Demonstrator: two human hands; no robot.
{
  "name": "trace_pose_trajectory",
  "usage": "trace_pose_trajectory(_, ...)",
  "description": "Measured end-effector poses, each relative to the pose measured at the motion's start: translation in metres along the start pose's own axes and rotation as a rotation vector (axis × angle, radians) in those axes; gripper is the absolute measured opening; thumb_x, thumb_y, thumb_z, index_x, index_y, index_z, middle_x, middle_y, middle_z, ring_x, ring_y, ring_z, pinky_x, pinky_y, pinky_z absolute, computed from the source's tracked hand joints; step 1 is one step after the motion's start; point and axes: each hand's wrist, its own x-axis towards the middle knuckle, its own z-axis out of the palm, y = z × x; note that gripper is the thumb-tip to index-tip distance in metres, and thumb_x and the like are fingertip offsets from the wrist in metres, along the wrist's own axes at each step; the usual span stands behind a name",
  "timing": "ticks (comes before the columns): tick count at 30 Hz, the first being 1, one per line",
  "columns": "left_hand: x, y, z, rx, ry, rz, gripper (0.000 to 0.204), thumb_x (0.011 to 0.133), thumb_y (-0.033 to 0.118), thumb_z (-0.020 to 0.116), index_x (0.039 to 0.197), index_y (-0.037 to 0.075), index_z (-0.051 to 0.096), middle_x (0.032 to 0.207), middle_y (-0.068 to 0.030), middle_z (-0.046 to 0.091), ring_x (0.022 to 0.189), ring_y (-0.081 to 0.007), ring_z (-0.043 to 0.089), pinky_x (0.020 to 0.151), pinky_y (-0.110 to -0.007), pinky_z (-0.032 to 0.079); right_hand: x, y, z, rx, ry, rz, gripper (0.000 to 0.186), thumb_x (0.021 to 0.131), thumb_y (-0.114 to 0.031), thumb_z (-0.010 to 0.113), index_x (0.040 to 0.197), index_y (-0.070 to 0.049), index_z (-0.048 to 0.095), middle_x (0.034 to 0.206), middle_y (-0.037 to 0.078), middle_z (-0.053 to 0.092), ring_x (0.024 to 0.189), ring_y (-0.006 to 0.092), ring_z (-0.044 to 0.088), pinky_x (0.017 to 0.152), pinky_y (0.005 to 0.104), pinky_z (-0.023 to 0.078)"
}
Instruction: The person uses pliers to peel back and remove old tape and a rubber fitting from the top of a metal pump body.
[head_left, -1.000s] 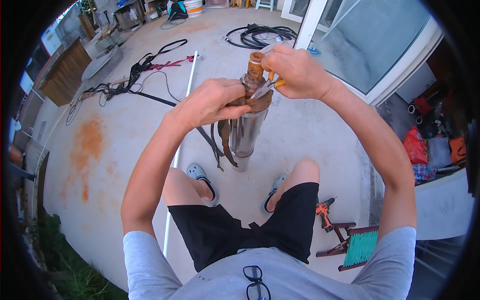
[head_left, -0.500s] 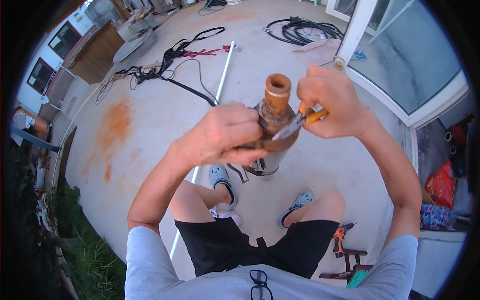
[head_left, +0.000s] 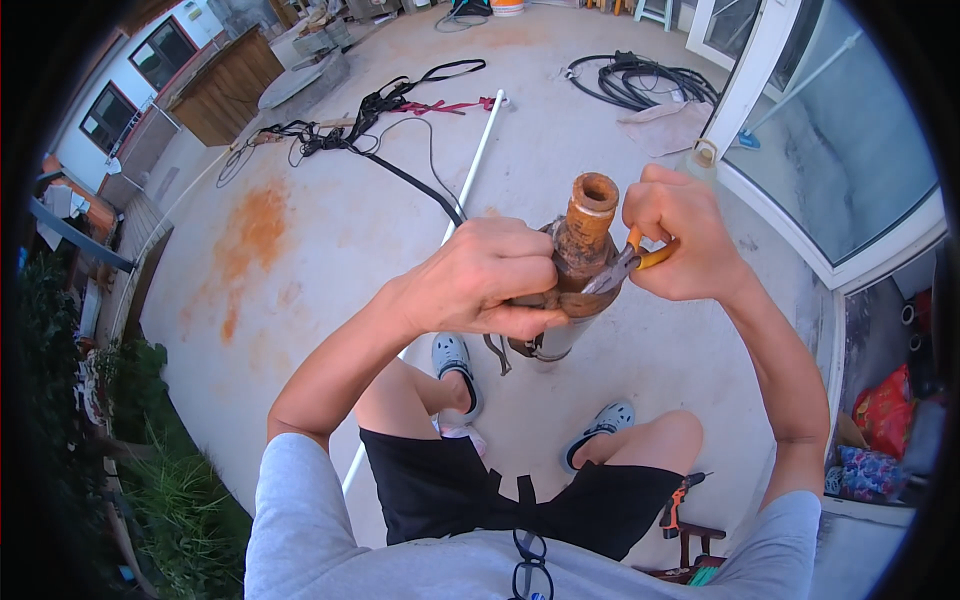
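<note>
A metal cylinder [head_left: 568,337] stands between my legs, its rusty top carrying a short open pipe [head_left: 592,208]. My left hand [head_left: 480,275] is closed on the left side of that rusty top, thumb across the front; what exactly its fingers grip there is partly hidden. My right hand [head_left: 678,235] grips pliers [head_left: 630,262] with orange-yellow handles, their jaws touching the rusty collar right of the pipe. A dark strap [head_left: 500,355] hangs below my left hand.
A white pole [head_left: 478,160] lies on the concrete beside the cylinder. Tangled black straps [head_left: 365,130] and a coiled hose [head_left: 640,85] lie farther back. A glass door [head_left: 850,140] stands at right. An orange drill [head_left: 678,500] lies near my right leg; plants [head_left: 180,470] border the left.
The cylinder's top and both hands now appear farther right and lower in view, the cylinder seen more from above. Both hands keep their holds, and the pliers stay at the rusty collar.
</note>
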Motion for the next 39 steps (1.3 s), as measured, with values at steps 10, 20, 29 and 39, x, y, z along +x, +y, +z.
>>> trace_pose_trajectory(10, 0.002, 0.047, -0.008, 0.137, -0.059, -0.293, 0.030, 0.088, 0.029, 0.070, 0.083, 0.003, 0.055, 0.078, -0.0126, 0.055, 0.072, -0.0346, 0.057, 0.064, -0.043, 0.044, 0.002, -0.057, -0.008, -0.528, -0.076, -0.010, 0.036, 0.060, 0.003, 0.072, 0.087, -0.008, 0.050, 0.082, 0.004, 0.053, 0.073, 0.0229, 0.052, 0.055, 0.0372, 0.043)
trace_pose_trajectory(20, -0.006, 0.034, 0.013, 0.020, 0.081, -0.286, 0.024, 0.094, 0.021, 0.057, 0.081, 0.001, 0.050, 0.077, -0.0142, 0.050, 0.072, -0.0353, 0.054, 0.063, -0.044, 0.044, 0.000, -0.041, -0.004, -0.389, -0.043, -0.015, 0.030, 0.058, 0.003, 0.068, 0.076, -0.008, 0.046, 0.067, 0.005, 0.047, 0.062, 0.0256, 0.048, 0.052, 0.0362, 0.040)
trace_pose_trajectory(29, -0.013, 0.022, 0.014, 0.056, 0.056, -0.196, 0.035, 0.102, 0.033, 0.045, 0.082, 0.004, 0.047, 0.074, -0.0112, 0.042, 0.064, -0.0302, 0.047, 0.057, -0.039, 0.039, 0.000, -0.028, -0.001, -0.256, -0.035, -0.010, 0.030, 0.055, 0.004, 0.067, 0.070, -0.009, 0.043, 0.065, 0.002, 0.046, 0.059, 0.0235, 0.045, 0.051, 0.0340, 0.036)
trace_pose_trajectory(39, -0.014, 0.022, 0.015, 0.001, 0.094, -0.180, 0.033, 0.102, 0.031, 0.046, 0.081, 0.005, 0.047, 0.076, -0.0122, 0.043, 0.065, -0.0316, 0.048, 0.059, -0.042, 0.040, -0.001, -0.023, 0.003, -0.127, 0.035, 0.042, 0.031, 0.052, 0.006, 0.064, 0.068, -0.010, 0.042, 0.064, 0.002, 0.045, 0.055, 0.0229, 0.042, 0.050, 0.0326, 0.034)
